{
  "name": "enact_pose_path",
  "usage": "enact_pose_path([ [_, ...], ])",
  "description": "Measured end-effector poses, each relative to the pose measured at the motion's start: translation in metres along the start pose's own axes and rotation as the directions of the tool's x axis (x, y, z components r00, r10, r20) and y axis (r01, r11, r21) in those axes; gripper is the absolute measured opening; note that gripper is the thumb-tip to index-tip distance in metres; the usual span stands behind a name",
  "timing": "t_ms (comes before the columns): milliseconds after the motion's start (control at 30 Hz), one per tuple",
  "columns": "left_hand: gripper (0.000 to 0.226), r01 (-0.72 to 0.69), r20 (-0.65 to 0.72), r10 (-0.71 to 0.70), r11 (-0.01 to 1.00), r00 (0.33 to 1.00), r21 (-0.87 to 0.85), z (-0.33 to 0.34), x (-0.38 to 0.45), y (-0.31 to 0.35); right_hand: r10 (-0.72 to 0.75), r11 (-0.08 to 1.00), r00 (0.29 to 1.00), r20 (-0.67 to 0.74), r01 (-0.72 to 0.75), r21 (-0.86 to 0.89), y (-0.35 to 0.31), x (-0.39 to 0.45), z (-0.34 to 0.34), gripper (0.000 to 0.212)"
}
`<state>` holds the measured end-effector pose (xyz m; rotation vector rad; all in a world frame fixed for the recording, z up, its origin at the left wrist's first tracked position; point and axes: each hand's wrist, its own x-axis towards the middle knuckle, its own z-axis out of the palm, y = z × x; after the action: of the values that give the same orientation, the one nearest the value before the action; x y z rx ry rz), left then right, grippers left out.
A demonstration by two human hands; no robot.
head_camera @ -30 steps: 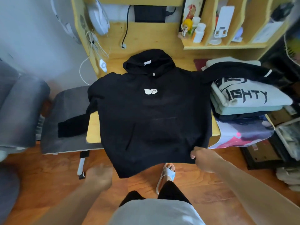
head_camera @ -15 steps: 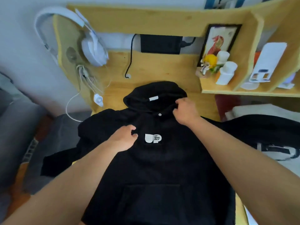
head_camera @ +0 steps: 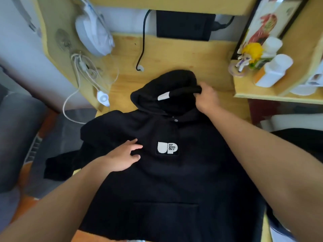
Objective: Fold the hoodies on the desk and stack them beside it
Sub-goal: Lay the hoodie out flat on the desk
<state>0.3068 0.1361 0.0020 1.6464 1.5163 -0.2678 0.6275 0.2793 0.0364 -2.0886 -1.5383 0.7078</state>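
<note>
My left hand (head_camera: 125, 157) flat, fingers straight, pressing black hoodie (head_camera: 174, 180) chest beside logo patch (head_camera: 167, 148), my right hand (head_camera: 207, 98) gripping hood edge, desk (head_camera: 174, 55) beneath

White headphones (head_camera: 95, 34) hang at far left on desk's side panel, white coiled cable (head_camera: 83, 67) below them, its inline puck (head_camera: 103, 98) dangling lower. Black box (head_camera: 184, 26) against back wall at far centre; black cord (head_camera: 142, 41) drops from near its left side into desk hole (head_camera: 139, 68). Far right shelf (head_camera: 262, 96): framed picture (head_camera: 267, 23), small yellow-haired figurine (head_camera: 248, 55) in front, white bottles (head_camera: 274, 69) just right of it. Grey chair (head_camera: 15, 137) at near left.
</note>
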Motion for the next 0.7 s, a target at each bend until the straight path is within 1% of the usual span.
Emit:
enact_pose_path([
  [67, 0.054, 0.028, -0.049, -0.034, 0.993, 0.998, -0.113, -0.01, -0.002, 0.001, -0.08, 0.997, 0.996, 0.029, 0.08, -0.001, -0.011, -0.019, -0.014, 0.036],
  [100, 0.055, 0.035, -0.085, -0.049, 0.987, 0.995, -0.154, -0.014, -0.001, 0.001, -0.091, 0.994, 0.995, 0.045, 0.093, -0.06, -0.012, -0.029, -0.02, 0.042],
  [167, 0.054, 0.023, -0.172, -0.055, 0.983, 0.984, -0.185, -0.019, 0.002, 0.003, -0.08, 0.96, 0.996, 0.034, 0.087, -0.267, -0.011, -0.055, -0.029, 0.064],
  [200, 0.052, 0.015, -0.214, -0.047, 0.988, 0.976, -0.151, -0.021, 0.004, 0.005, -0.08, 0.935, 0.996, 0.033, 0.087, -0.343, -0.007, -0.069, -0.031, 0.072],
  [233, 0.048, -0.002, -0.263, -0.019, 0.997, 0.964, -0.076, -0.024, 0.007, 0.008, -0.085, 0.906, 0.994, 0.062, 0.103, -0.411, 0.001, -0.083, -0.031, 0.075],
  [267, 0.044, -0.015, -0.322, 0.02, 1.0, 0.946, 0.018, -0.027, 0.011, 0.01, -0.072, 0.869, 0.989, 0.128, 0.125, -0.478, 0.013, -0.093, -0.029, 0.075],
  [300, 0.041, -0.03, -0.385, 0.07, 0.993, 0.92, 0.11, -0.031, 0.018, 0.012, -0.026, 0.845, 0.982, 0.186, 0.122, -0.522, 0.027, -0.098, -0.026, 0.069],
  [367, 0.037, -0.046, -0.496, 0.163, 0.97, 0.853, 0.239, -0.044, 0.039, 0.011, 0.124, 0.869, 0.972, 0.199, -0.009, -0.495, 0.053, -0.091, -0.023, 0.049],
  [400, 0.037, -0.03, -0.527, 0.172, 0.963, 0.832, 0.267, -0.051, 0.052, 0.011, 0.168, 0.873, 0.969, 0.182, -0.06, -0.484, 0.063, -0.083, -0.023, 0.04],
  [433, 0.038, 0.001, -0.543, 0.157, 0.96, 0.825, 0.279, -0.057, 0.065, 0.01, 0.184, 0.866, 0.966, 0.183, -0.071, -0.495, 0.071, -0.075, -0.02, 0.036],
  [500, 0.042, 0.096, -0.523, 0.094, 0.941, 0.847, 0.325, -0.062, 0.086, 0.011, 0.158, 0.848, 0.964, 0.214, -0.021, -0.529, 0.081, -0.064, -0.008, 0.029],
  [567, 0.043, 0.164, -0.489, 0.061, 0.9, 0.87, 0.404, -0.06, 0.104, 0.015, 0.092, 0.853, 0.976, 0.199, 0.026, -0.522, 0.089, -0.058, 0.009, 0.013],
  [600, 0.041, 0.173, -0.49, 0.054, 0.897, 0.87, 0.407, -0.06, 0.112, 0.018, 0.043, 0.842, 0.984, 0.172, 0.057, -0.536, 0.091, -0.056, 0.015, 0.01],
  [633, 0.038, 0.167, -0.504, 0.052, 0.91, 0.862, 0.38, -0.062, 0.12, 0.02, -0.014, 0.815, 0.99, 0.14, 0.093, -0.573, 0.092, -0.052, 0.019, 0.012],
  [667, 0.033, 0.15, -0.518, 0.051, 0.929, 0.854, 0.339, -0.065, 0.127, 0.023, -0.052, 0.779, 0.993, 0.111, 0.109, -0.617, 0.092, -0.048, 0.02, 0.01],
  [700, 0.029, 0.134, -0.531, 0.05, 0.944, 0.846, 0.302, -0.069, 0.133, 0.025, -0.083, 0.718, 0.992, 0.096, 0.126, -0.684, 0.091, -0.043, 0.02, 0.01],
])
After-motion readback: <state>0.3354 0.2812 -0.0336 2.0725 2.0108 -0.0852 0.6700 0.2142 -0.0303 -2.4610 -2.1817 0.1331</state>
